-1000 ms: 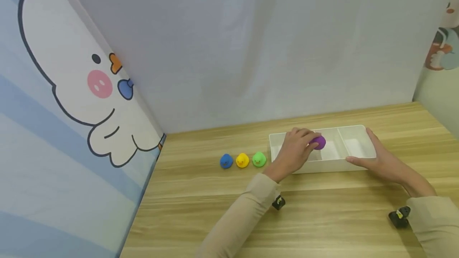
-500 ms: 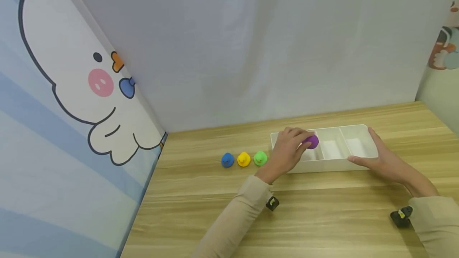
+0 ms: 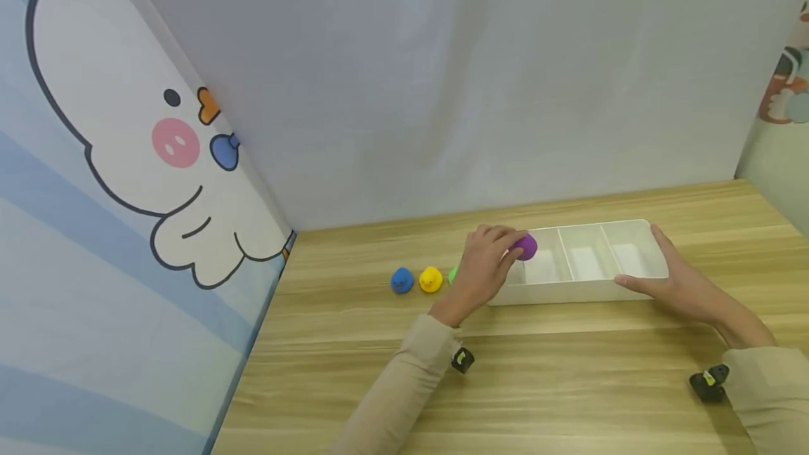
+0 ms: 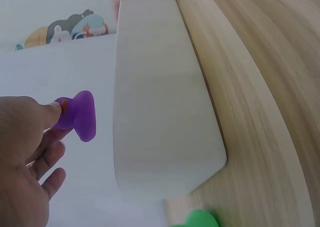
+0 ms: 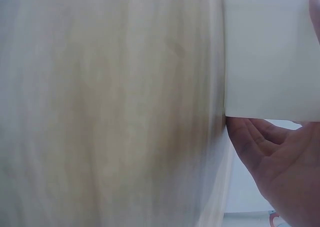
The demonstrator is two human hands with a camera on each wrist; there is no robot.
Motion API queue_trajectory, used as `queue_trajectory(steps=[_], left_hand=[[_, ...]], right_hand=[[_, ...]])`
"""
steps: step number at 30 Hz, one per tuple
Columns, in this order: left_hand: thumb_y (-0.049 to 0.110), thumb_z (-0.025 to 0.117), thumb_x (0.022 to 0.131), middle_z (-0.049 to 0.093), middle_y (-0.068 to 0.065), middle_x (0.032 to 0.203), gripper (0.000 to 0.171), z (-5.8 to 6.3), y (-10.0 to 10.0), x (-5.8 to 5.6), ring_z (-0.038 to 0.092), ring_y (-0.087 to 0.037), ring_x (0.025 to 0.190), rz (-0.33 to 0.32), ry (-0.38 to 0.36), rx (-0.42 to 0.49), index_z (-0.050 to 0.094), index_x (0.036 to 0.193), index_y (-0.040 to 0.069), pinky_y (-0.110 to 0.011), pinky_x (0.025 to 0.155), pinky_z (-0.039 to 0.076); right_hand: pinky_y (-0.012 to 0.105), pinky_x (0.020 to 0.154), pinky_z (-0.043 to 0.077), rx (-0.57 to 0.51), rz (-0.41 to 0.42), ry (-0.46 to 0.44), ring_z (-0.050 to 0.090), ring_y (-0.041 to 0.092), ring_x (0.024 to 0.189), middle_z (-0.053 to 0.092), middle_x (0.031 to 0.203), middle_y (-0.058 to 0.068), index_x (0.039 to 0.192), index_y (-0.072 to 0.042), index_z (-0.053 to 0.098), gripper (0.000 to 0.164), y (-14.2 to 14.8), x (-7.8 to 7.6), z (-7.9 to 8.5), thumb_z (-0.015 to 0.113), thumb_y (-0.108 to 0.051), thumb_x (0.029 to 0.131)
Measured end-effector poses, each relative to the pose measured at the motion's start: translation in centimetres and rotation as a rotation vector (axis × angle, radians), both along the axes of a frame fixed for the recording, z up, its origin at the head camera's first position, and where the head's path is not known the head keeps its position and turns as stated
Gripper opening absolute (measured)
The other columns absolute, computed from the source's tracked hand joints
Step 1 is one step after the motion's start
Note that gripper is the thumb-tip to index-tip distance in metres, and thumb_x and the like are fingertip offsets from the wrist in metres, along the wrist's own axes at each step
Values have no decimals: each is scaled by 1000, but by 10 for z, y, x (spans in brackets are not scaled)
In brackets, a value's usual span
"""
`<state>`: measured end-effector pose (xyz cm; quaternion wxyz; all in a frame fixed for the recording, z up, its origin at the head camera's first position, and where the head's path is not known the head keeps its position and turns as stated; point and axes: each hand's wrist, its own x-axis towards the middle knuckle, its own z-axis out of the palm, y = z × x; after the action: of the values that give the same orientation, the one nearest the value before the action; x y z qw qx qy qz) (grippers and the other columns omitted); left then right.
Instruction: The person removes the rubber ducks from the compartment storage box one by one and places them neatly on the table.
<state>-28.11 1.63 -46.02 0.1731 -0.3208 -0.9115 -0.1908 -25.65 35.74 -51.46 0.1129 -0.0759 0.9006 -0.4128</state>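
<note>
My left hand (image 3: 483,265) pinches a purple rubber duck (image 3: 525,247) by its head between thumb and fingers. In the left wrist view the purple duck (image 4: 82,116) is held apart from the white box, above its rim. The long white divided box (image 3: 569,292) lies on the table, its left end partly hidden by my left hand. At the box's right end my right hand (image 3: 685,286) grips it, thumb over the front rim and fingers at the end wall. In the right wrist view fingers (image 5: 245,142) touch the box's end wall.
Left of the box, a blue duck (image 3: 402,280), a yellow duck (image 3: 431,279) and a partly hidden green duck (image 3: 452,274) stand in a row on the wooden table (image 3: 354,350). A pale curtain (image 3: 442,90) hangs behind the table.
My left hand has moved left along the box with the purple duck, and now partly covers the green duck. My right hand has kept its hold on the box's right end.
</note>
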Motion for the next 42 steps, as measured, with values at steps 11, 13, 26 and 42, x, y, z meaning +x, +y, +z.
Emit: queue_trajectory(steps=[11,13,26,42], left_hand=[[22,60,103,72,-4,125,31,-4,-25,0,61,-24,118,52,-41,36,68,132,14,-39,99,47],[21,61,103,73,-5,125,32,-5,-30,0,61,-25,118,63,-47,43,68,132,13,-40,99,47],[19,60,102,71,-10,128,33,-9,-62,0,60,-30,121,104,-109,111,67,133,11,-49,105,44],[15,62,100,71,-12,128,31,-19,-108,6,59,-34,121,175,-142,150,67,130,8,-53,106,43]], right_hand=[[83,109,14,-32,-4,-5,1,69,146,-25,165,28,156,-26,-33,120,2,0,0,67,-50,95],[83,108,15,-25,-5,-3,3,68,146,-24,166,27,156,-28,-34,120,2,-1,0,68,-51,95],[83,107,18,-16,-5,0,6,69,145,-22,166,29,155,-30,-34,120,0,1,1,67,-51,95],[83,106,19,-5,-4,0,7,70,145,-20,165,33,155,-26,-34,120,-1,0,1,67,-49,96]])
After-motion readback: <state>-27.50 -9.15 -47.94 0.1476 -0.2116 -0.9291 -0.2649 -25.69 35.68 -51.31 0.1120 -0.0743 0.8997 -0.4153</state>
